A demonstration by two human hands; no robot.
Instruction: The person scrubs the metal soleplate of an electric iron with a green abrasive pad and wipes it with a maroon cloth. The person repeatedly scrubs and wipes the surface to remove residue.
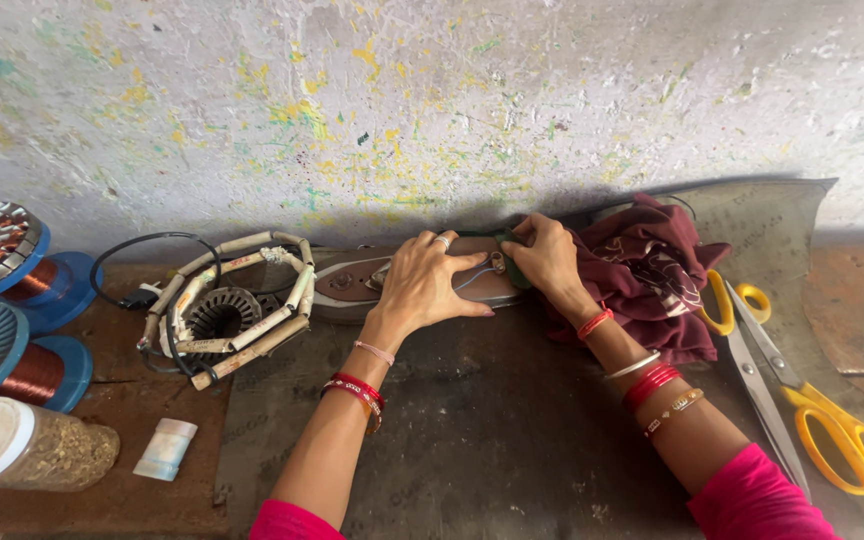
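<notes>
Iron base [352,285]: flat, brown, hard-shelled and probably heavy; it lies on the desk [492,420] against the wall.
Left hand [422,285]: fingers spread flat, pressing the base down.
Right hand [544,255]: fingers pinched narrow on a small green piece [514,270] at the base's end.
Wires [472,278]: thin, limp, easily snapped.
Nearby: soft maroon cloth [652,275], yellow-handled scissors [802,400], stiff wound stator [224,312].

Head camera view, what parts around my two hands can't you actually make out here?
- Head view: the brown iron base is partly covered by the left hand.
- Head view: the small green piece is mostly hidden under the right hand.
- Head view: copper wire spools are cut off by the left edge.
</notes>
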